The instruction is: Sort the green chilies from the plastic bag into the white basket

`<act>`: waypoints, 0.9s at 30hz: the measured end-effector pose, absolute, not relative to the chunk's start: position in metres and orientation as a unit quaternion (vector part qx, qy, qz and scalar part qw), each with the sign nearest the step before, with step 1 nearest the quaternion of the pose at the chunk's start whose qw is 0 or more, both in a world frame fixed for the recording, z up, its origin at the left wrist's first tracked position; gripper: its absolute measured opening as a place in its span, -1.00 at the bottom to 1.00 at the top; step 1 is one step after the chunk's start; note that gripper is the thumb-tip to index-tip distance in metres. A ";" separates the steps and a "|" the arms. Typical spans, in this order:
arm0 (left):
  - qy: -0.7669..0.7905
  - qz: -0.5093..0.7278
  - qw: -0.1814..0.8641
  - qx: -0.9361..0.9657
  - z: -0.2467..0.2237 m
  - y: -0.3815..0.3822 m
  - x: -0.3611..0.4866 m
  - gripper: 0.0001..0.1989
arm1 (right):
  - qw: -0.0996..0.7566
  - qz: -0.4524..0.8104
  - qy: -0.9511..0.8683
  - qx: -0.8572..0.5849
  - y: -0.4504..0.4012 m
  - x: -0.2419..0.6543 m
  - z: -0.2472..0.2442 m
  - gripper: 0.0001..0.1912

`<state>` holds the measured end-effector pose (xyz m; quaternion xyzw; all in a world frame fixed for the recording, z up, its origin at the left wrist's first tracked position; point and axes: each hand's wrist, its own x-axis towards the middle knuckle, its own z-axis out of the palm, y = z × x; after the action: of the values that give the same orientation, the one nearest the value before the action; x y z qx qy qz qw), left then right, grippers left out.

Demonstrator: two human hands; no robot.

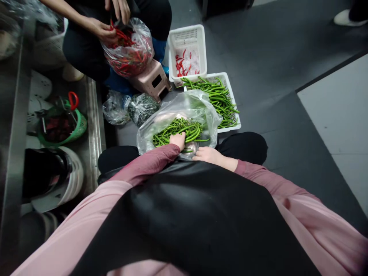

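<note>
An opened clear plastic bag (211,111) stands in front of my lap with long green peppers (169,132) inside. My left hand (178,141) reaches into it, its fingers curled round some of the green peppers. At the bag's near right edge lies my right hand (208,154), its fingers bent against the plastic; what they hold, if anything, is hidden. Behind the bag to the right, a white basket (236,111) is filled with more green peppers (220,96).
Another white basket (188,34) holds a few red peppers (181,65). A person's hands (107,32) work at a bag of red peppers (129,61) on a pink stool (152,78). Knotted bags (142,107) lie left; a metal shelf with buckets (76,172) stands further left.
</note>
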<state>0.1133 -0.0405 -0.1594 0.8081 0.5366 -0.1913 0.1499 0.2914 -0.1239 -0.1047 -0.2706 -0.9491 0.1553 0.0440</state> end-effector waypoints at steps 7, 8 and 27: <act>0.524 -0.201 0.161 0.812 -0.157 -0.043 0.114 -0.62 | 0.013 0.195 -0.938 -0.287 -0.120 0.290 -0.106 -0.67; 0.529 -0.202 0.165 0.807 -0.157 -0.044 0.115 -0.62 | 0.009 0.199 -0.935 -0.293 -0.119 0.290 -0.106 -0.68; 0.455 0.161 0.588 0.649 -0.093 0.015 0.027 -0.28 | 0.198 0.646 -0.488 -0.553 -0.059 0.248 -0.086 -0.40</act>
<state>0.0271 0.0145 -0.0933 0.6489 0.4550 0.1610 0.5883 0.2478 -0.0586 -0.0862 -0.5525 -0.4878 0.6461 0.1982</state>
